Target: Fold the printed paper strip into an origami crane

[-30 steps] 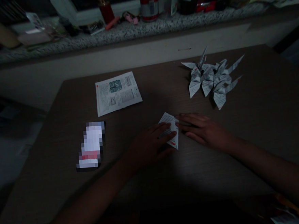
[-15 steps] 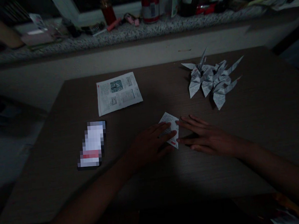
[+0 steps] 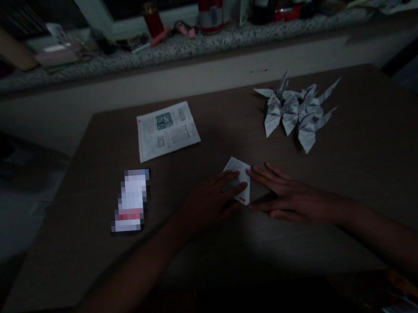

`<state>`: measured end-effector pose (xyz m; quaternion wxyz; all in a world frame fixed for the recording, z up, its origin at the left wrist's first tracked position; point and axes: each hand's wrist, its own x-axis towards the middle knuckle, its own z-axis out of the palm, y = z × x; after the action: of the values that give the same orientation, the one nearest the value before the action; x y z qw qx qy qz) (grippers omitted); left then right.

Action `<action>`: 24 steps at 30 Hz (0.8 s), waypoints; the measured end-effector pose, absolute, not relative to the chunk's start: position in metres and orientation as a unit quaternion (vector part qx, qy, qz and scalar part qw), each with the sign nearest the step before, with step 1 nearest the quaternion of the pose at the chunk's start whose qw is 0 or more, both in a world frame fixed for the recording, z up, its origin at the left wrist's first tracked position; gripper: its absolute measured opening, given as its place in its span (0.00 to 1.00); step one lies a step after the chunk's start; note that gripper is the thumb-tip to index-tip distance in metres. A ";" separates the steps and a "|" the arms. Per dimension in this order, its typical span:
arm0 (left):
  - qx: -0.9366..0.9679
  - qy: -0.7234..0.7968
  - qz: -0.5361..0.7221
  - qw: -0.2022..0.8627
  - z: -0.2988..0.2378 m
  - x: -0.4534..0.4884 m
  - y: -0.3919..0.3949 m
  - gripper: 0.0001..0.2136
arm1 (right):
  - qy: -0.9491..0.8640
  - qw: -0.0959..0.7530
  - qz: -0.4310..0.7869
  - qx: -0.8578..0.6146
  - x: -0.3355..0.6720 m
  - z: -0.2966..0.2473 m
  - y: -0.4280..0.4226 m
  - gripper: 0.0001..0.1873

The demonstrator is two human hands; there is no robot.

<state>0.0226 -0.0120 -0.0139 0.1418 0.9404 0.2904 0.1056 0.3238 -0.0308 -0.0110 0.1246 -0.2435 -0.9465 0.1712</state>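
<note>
A small folded piece of printed paper (image 3: pixel 239 169) lies flat on the brown table (image 3: pixel 374 164) in dim light. My left hand (image 3: pixel 208 202) rests on its left half, fingers stretched flat and pressing it down. My right hand (image 3: pixel 286 196) lies flat beside it on the right, fingers spread, with the fingertips touching the paper's right edge. A pile of several folded paper cranes (image 3: pixel 295 110) sits at the back right of the table, well away from both hands.
A printed square sheet (image 3: pixel 166 130) lies at the back left of the table. A phone (image 3: pixel 131 201) with a lit screen lies left of my left hand. Behind the table runs a speckled stone ledge (image 3: pixel 187 46) crowded with cans, bottles and papers.
My right hand has slid down along the folded paper's right edge toward me. The left hand has stayed pressed on the paper.
</note>
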 end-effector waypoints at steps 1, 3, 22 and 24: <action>0.940 0.291 0.105 0.142 -0.014 0.022 -0.012 0.24 | -0.947 0.124 0.170 -0.242 0.324 -0.011 -0.031 0.23; 0.940 0.291 0.105 0.141 -0.014 0.022 -0.012 0.24 | -0.948 0.122 0.169 -0.241 0.324 -0.012 -0.031 0.22; 0.942 0.294 0.094 0.130 -0.012 0.022 -0.012 0.24 | -0.880 0.147 0.051 -0.448 0.307 -0.028 -0.022 0.23; 0.943 0.293 0.094 0.127 -0.013 0.022 -0.012 0.24 | -0.882 0.144 0.035 -0.447 0.307 -0.029 -0.021 0.23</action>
<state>0.0224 -0.0120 -0.0128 0.1267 0.9431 0.2929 0.0935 0.3065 -0.0214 -0.0294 0.1438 -0.4469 -0.8823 0.0347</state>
